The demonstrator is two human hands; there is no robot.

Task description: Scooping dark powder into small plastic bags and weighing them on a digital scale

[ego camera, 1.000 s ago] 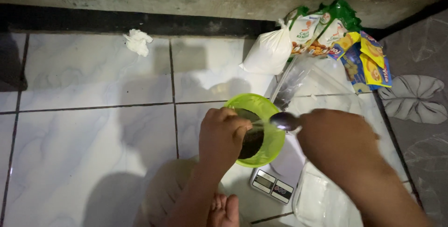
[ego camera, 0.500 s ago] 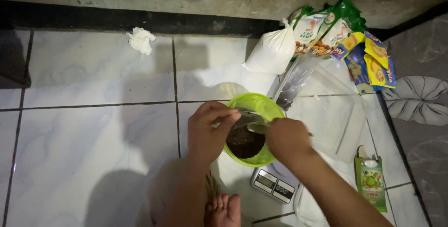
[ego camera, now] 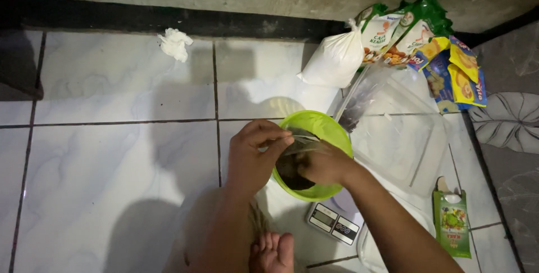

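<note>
A lime-green bowl (ego camera: 321,120) stands on a small digital scale (ego camera: 334,223) on the white tiled floor. Inside the bowl sits a clear plastic bag of dark brown powder (ego camera: 291,175). My left hand (ego camera: 255,155) pinches the bag's upper edge and holds its mouth apart. My right hand (ego camera: 324,163) reaches into the bag from the right with its fingers curled. The spoon it held a moment ago is hidden inside the bag.
A tied white bag (ego camera: 337,60) and several colourful packets (ego camera: 443,60) lie by the wall. A clear plastic container (ego camera: 400,138) sits right of the bowl, a green carton (ego camera: 452,223) nearer me, a crumpled tissue (ego camera: 175,43) far left. My bare foot (ego camera: 272,253) is below.
My right hand carried a metal spoon from above the bowl's right rim down into the bag. My left hand kept its hold on the bag's edge.
</note>
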